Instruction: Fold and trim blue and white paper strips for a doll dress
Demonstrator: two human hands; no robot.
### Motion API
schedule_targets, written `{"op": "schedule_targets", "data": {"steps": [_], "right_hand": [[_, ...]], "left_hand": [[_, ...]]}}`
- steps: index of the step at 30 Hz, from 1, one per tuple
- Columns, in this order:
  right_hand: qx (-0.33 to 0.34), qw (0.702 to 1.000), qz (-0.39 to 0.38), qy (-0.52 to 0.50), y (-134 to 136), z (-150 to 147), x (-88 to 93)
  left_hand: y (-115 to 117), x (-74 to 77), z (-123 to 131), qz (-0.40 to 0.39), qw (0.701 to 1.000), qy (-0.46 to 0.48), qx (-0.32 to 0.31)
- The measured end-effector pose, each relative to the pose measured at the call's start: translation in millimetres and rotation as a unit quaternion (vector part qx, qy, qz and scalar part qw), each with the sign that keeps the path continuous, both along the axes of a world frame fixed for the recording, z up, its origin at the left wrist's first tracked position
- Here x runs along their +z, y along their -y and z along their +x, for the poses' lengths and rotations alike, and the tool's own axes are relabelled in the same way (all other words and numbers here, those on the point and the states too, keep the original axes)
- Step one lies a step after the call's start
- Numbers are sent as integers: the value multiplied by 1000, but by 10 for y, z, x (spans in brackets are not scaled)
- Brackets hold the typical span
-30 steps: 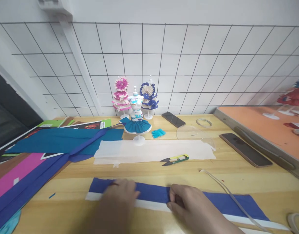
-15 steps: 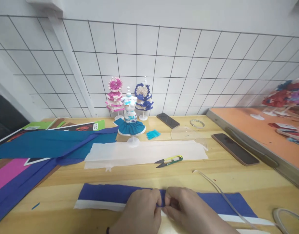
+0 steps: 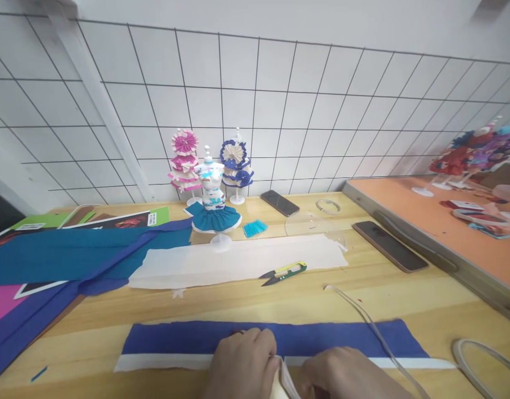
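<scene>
A long blue crepe-paper strip [image 3: 313,338] with a white strip along its near edge [image 3: 163,362] lies crosswise before me. My left hand [image 3: 242,363] rests over its middle with curled fingers, thumb and forefinger closed at the edge. From there a loose cream-white strip [image 3: 287,379] runs down toward me between my hands. My right hand [image 3: 346,371] lies just right of it, curled low over the near edge; its fingertips are hidden. A thin pale band [image 3: 371,321] crosses the right part of the blue strip.
Yellow-green thread snips [image 3: 284,272] lie before a white paper strip [image 3: 238,263]. Behind stands a small dress form in a teal skirt [image 3: 217,219], with pink and blue dressed ones. Two phones [image 3: 390,245] [image 3: 280,203] lie right; coloured sheets [image 3: 72,252] overlap left.
My right hand has drawn away from the left, to the right and toward me. A loose cream-white strip now shows between them. The view has shifted slightly.
</scene>
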State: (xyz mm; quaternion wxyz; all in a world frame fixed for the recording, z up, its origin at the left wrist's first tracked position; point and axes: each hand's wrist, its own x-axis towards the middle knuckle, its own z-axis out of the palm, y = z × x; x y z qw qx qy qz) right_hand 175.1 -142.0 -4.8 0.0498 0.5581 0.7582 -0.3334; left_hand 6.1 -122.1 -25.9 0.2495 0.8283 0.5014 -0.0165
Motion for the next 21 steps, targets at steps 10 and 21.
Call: {"op": "schedule_targets", "data": {"steps": [10, 21], "right_hand": [[-5, 998, -14, -59, 4, -46, 1], [-22, 998, -2, -56, 192, 156, -234]], "left_hand": [[-15, -79, 41, 26, 997, -61, -42], [-21, -30, 43, 24, 997, -61, -51]]}}
